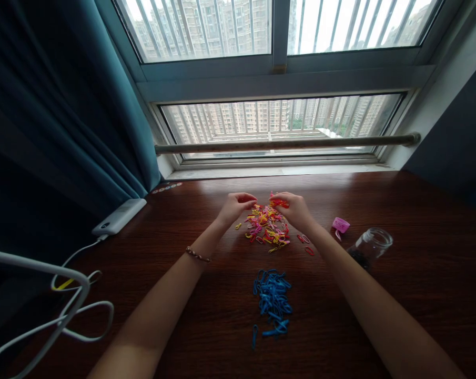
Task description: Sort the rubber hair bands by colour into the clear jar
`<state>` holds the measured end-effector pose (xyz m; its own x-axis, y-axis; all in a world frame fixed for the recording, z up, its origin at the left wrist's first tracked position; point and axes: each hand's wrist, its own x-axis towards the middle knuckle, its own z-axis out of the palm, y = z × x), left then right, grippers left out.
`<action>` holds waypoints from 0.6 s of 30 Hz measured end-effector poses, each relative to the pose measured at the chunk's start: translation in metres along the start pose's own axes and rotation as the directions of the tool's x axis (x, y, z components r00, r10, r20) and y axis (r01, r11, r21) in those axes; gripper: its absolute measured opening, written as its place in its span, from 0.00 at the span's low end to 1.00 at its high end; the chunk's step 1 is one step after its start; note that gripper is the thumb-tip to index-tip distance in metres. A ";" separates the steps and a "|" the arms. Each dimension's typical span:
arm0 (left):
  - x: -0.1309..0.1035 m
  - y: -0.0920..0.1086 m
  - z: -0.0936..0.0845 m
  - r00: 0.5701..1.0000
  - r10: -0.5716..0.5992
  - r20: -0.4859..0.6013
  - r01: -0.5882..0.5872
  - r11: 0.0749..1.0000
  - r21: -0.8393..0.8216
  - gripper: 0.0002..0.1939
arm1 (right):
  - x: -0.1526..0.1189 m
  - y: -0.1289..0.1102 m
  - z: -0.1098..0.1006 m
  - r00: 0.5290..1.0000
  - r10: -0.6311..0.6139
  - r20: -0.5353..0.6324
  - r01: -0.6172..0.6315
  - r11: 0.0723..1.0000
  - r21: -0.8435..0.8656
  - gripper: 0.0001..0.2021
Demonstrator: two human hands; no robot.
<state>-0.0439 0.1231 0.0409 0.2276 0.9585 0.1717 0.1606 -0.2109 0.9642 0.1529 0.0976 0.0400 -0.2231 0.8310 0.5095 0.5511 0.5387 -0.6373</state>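
A pile of small red, pink and yellow rubber bands [266, 227] lies on the dark wooden table, with a few loose ones around it. At its far left edge is my left hand [234, 206], thumb and fingers pinched together; what they hold, if anything, is too small to make out. Over the far right side of the pile, my right hand [295, 208] is closed on several red rubber bands [279, 202]. Nearer to me, a separate heap of blue rubber bands [273, 297] sits between my forearms, with one blue band a little apart.
An open clear jar [375, 242] with dark contents stands right of my right forearm, beside a pink lid [341, 225]. To the left lie a white power bank [119, 217] and looping white cables [85, 295]. The window and its rail [285, 143] are beyond the table.
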 end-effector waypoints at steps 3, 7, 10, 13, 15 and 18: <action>0.000 0.012 -0.004 0.996 0.033 -0.088 -0.032 0.999 0.018 0.18 | 0.005 -0.006 -0.018 1.000 -0.002 -0.020 0.003 0.998 0.058 0.09; -0.002 0.025 -0.008 0.987 0.078 -0.138 -0.068 0.995 0.078 0.17 | 0.008 -0.014 -0.040 0.995 0.081 0.058 -0.081 0.997 -0.010 0.09; -0.003 0.031 -0.011 0.984 0.117 -0.134 -0.104 0.989 0.105 0.16 | 0.006 -0.020 -0.051 0.925 0.289 0.249 -0.230 0.944 -0.238 0.05; -0.004 0.035 -0.013 0.982 0.143 -0.127 -0.128 0.984 0.121 0.16 | -0.001 -0.025 -0.053 0.675 0.579 0.457 -0.314 0.787 -0.532 0.05; -0.006 0.038 -0.014 0.981 0.157 -0.117 -0.140 0.980 0.140 0.15 | -0.006 -0.025 -0.047 0.515 0.683 0.518 -0.284 0.706 -0.649 0.08; -0.009 0.043 -0.013 0.981 0.163 -0.106 -0.144 0.976 0.164 0.14 | -0.014 -0.021 -0.034 0.600 0.626 0.498 -0.238 0.735 -0.635 0.11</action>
<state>-0.0510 0.1081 0.0835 0.1477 0.9262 0.3469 0.2811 -0.3756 0.8831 0.1722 0.0699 0.0658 -0.1899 0.9049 -0.3809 0.9688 0.1098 -0.2221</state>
